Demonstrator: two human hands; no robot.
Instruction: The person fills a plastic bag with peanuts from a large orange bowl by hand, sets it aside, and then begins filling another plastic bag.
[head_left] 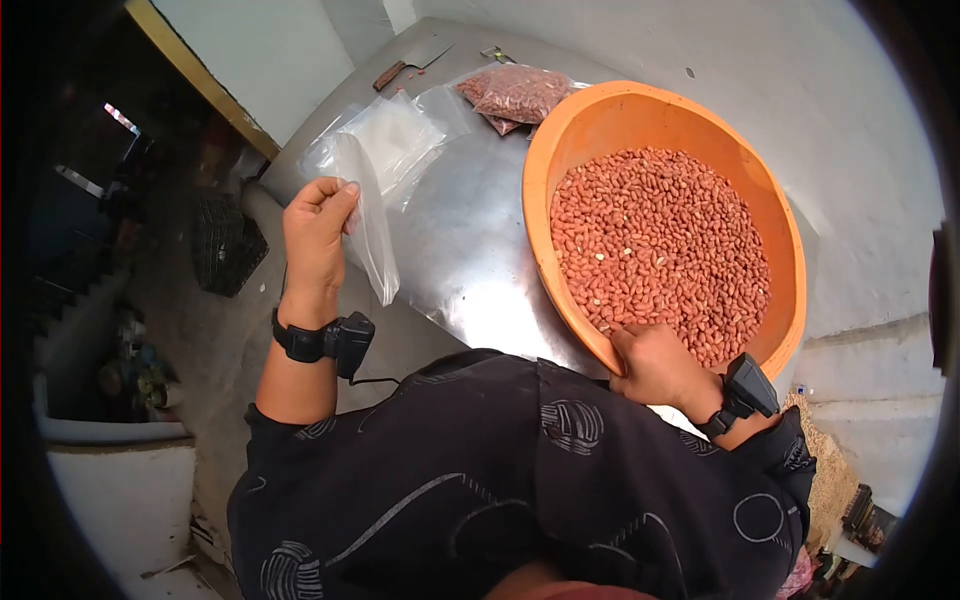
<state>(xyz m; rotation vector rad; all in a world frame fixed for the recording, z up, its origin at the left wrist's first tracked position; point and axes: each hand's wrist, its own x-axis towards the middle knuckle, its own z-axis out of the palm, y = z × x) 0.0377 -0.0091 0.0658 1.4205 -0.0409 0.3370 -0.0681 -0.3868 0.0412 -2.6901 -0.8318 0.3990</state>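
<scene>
My left hand (322,222) pinches the top edge of a clear plastic bag (377,245), which hangs flat from the fingers. Behind it, a stack of clear plastic bags (398,135) lies on the metal table (460,220). On the right, a large orange basin (541,200) holds many reddish peanuts (655,240). My right hand (660,365) is closed around the basin's near rim, with the fingertips partly hidden.
Filled bags of peanuts (520,93) lie behind the basin. A cleaver (410,66) with a wooden handle rests at the table's far end. A dark crate (225,245) stands on the floor at left. A grey wall (850,130) borders the table.
</scene>
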